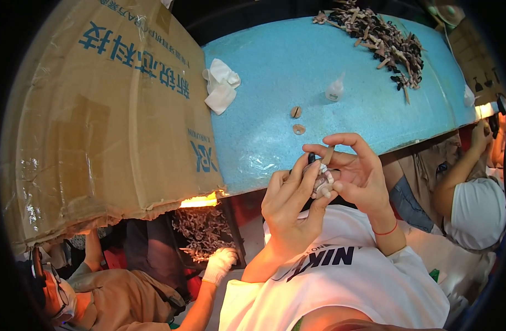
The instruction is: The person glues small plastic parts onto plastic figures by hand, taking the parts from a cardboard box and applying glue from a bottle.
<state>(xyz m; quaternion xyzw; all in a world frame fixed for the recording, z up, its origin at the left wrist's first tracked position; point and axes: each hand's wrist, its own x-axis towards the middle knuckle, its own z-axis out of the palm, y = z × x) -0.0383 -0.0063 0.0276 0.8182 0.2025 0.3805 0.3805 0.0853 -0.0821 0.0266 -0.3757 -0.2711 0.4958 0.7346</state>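
Both my hands are raised together just off the near edge of the blue table (pixel 264 132). My left hand (pixel 290 196) is closed on a small figurine (pixel 323 182) in pale pink and white, its details too small to make out. A black piece (pixel 312 158) sticks up by my left fingertips. My right hand (pixel 360 174) pinches a thin tan stick-like piece (pixel 328 155) above the figurine, while its thumb touches the figurine's side. My fingers hide part of both.
A small white squeeze bottle (pixel 335 88) and two small brown round pieces (pixel 298 129) lie beyond my hands. Several dark and pink pieces (pixel 385 47) are heaped at the far right. A large cardboard box (pixel 115 121) and crumpled white tissue (pixel 222 85) are left; co-workers sit on both sides.
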